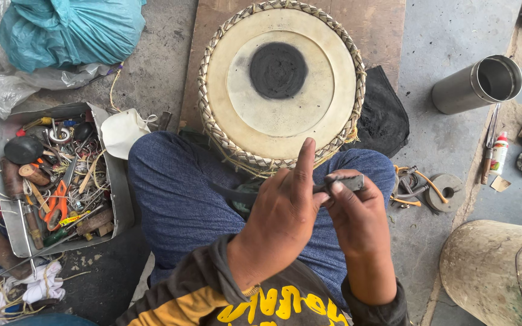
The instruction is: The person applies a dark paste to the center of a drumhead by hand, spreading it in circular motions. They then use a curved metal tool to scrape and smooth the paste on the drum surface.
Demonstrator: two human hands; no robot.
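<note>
A round hand drum (281,84) with a pale skin head, a black centre spot and woven lacing round its rim stands between my knees. Just in front of it, over my lap, my right hand (357,220) grips a short dark metal tool (345,182) by its end. My left hand (282,211) touches the same tool with thumb and fingers, its index finger pointing up toward the drum's near rim. A dark strap (234,194) runs from under my left hand across my blue-trousered thigh.
A metal tray (119,199) full of tools, scissors and cord sits at the left. Plastic bags (67,30) lie at the upper left. A steel tube (478,84), small bottle (499,153), metal rings (445,192), black cloth (382,118) and a large pale drum shell (496,271) are at the right.
</note>
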